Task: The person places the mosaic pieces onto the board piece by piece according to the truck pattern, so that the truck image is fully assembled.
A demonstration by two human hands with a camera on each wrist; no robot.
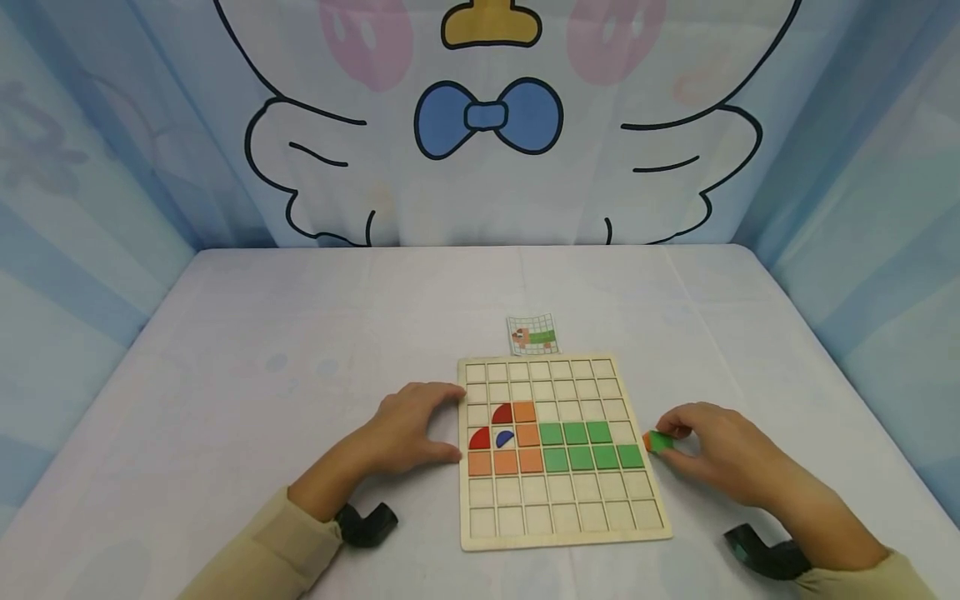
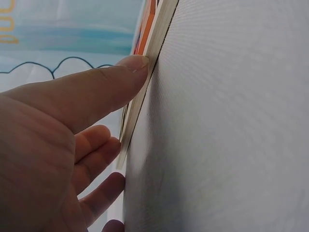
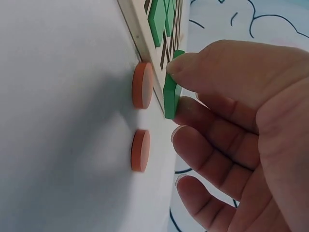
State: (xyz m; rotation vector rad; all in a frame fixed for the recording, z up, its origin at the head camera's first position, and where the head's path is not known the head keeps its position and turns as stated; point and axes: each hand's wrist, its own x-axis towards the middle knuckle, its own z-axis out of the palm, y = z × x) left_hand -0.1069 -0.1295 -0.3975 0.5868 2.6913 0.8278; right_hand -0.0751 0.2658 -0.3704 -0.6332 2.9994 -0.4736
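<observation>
A wooden grid board (image 1: pixel 566 517) lies on the table with coloured tiles in its cells. Orange squares (image 1: pixel 528 435) and red quarter-round tiles (image 1: pixel 479 438) fill the left part, with a blue-and-white tile (image 1: pixel 505 439) among them. Green squares (image 1: pixel 580 457) run rightward in two rows. My left hand (image 1: pixel 408 429) rests its thumb and a fingertip against the board's left edge, fingers spread. Just off the right edge, my right hand (image 1: pixel 716 446) pinches a green tile (image 3: pixel 171 94) between thumb and finger. Two orange pieces (image 3: pixel 142 86) with rounded edges stand out below it in the right wrist view.
Behind the board lies a small picture card (image 1: pixel 533 335) with a gridded orange and green figure. A white cloth covers the table (image 1: pixel 300 333). Printed curtains (image 1: pixel 487 192) hang at the back and both sides. Black wrist mounts (image 1: pixel 367 525) sit under both forearms.
</observation>
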